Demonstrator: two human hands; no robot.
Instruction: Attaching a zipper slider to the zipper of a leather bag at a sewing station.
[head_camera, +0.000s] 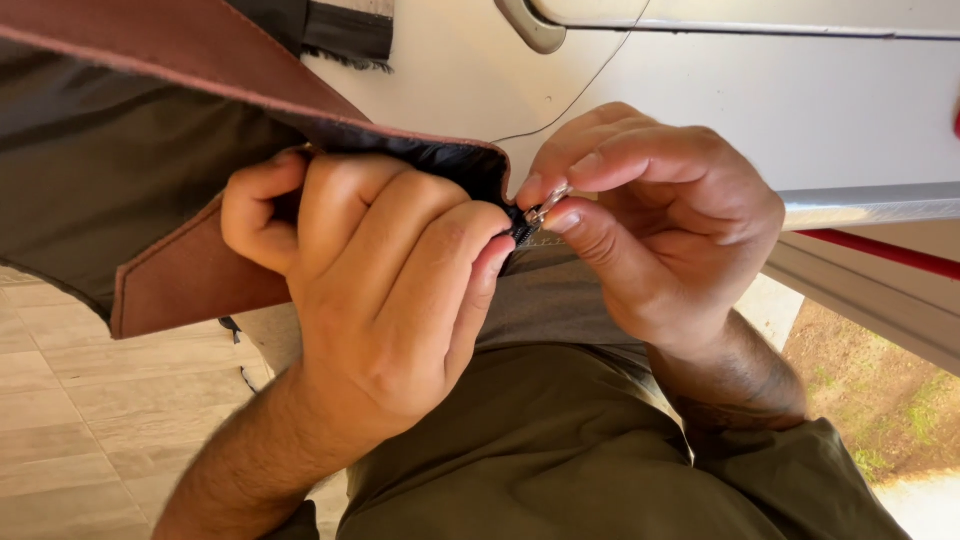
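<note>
- Pinching a small metal zipper pull (546, 207), the right hand (655, 235) closes thumb and forefinger on it, at centre frame just above the person's lap.
- Zipper pull sits at the end of a short run of dark zipper teeth (522, 234), at the corner of the black lining (445, 160).
- Left hand (385, 285) is curled into a closed fist around the lining edge just left of the pull; its fingertips touch the teeth. Knuckles face the camera.
- The 2 hands nearly meet at the pull.
- Lining belongs to a brown leather-like piece (190, 270) with stitched edges; it spreads up and left from the left hand, folded over an olive fabric panel (100, 170).
- Below the hands: olive-green trousers (560, 450) and a grey shirt hem (560, 300).
- Behind: a white panel (780, 110) with a thin loose thread (590, 85) lying across it, a metal rail (870, 205) and a red strip (880, 252) at right.
- Lower left: pale tiled floor (80, 420). Lower right: bare ground with sparse grass (880, 400).
</note>
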